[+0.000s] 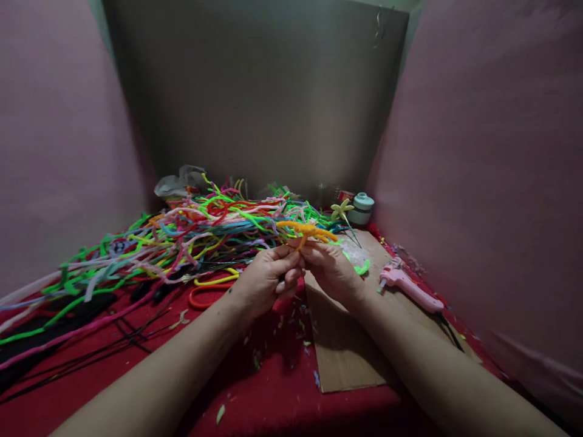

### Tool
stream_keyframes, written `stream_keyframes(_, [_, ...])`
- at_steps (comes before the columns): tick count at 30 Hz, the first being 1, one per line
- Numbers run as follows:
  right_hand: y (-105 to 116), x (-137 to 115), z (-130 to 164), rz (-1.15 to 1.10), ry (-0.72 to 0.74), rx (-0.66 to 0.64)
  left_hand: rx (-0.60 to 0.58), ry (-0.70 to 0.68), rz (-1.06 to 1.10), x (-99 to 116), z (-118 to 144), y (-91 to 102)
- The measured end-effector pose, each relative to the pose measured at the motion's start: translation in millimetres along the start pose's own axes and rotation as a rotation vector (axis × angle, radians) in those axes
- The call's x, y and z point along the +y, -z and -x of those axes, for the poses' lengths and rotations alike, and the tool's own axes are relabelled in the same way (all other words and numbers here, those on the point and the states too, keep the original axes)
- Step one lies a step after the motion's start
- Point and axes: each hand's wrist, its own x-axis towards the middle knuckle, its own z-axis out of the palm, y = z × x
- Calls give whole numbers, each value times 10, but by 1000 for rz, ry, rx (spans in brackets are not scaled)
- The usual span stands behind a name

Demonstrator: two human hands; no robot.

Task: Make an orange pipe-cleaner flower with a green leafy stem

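Observation:
Orange pipe cleaners (308,230), bent into a shape with long loops to either side, stand up between my fingertips. My left hand (279,270) pinches the lower end from the left. From the other side my right hand (328,267) is closed on the same piece, thumb and fingers pressed together. Both hands meet above the red cloth and the left edge of a cardboard sheet (346,358). Just behind them lies a tangled heap of coloured pipe cleaners (218,218). The joint where the fingertips touch is partly hidden.
A pink glue gun (412,288) rests on the cardboard at right. Behind it are a pale jar (362,208) and a yellow flower (341,210) on a stem. Scissors with red and yellow handles (204,297) lie left of my hands. Scraps dot the red cloth (255,394).

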Motion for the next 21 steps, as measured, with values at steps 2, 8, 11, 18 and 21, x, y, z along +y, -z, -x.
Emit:
stream_keyframes(2, [-5,-11,-1,-37,-11,-41,-37,34,55,0,5,12])
stream_keyframes(8, [-29,28,-4,-54,31,-10,-78,49,81,-16,-4,25])
stream_keyframes(11, [-35,59,-3,-57,-4,32,-58,35,53,-30,-14,7])
stream_keyframes(18, [-1,104,-4,-48,-42,78,90,-35,-239,-14,-12,-16])
stream_keyframes(21, [-5,112,-10,-71,-57,116,167,-98,-431,-18,-18,-35])
